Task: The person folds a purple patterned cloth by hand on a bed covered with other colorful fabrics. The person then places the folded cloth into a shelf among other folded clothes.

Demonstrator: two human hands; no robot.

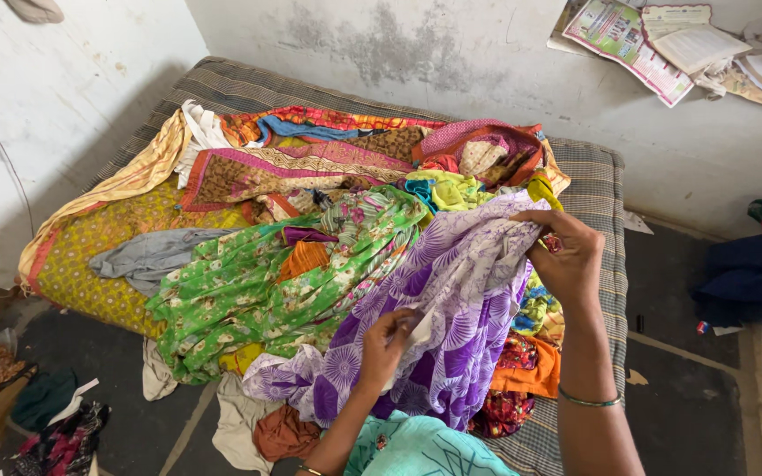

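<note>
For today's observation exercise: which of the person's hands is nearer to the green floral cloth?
Left. The left hand grips the purple cloth right beside the green floral cloth; the right hand holds the purple cloth's far edge.

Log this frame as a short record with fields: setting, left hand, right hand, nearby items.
setting: bed with a striped cover, heaped with cloth
left hand: left hand pinches the edge of a purple patterned cloth
right hand: right hand grips the same cloth higher up
nearby items: green floral cloth, grey garment, yellow bedspread, papers on a ledge, clothes on the floor
</note>
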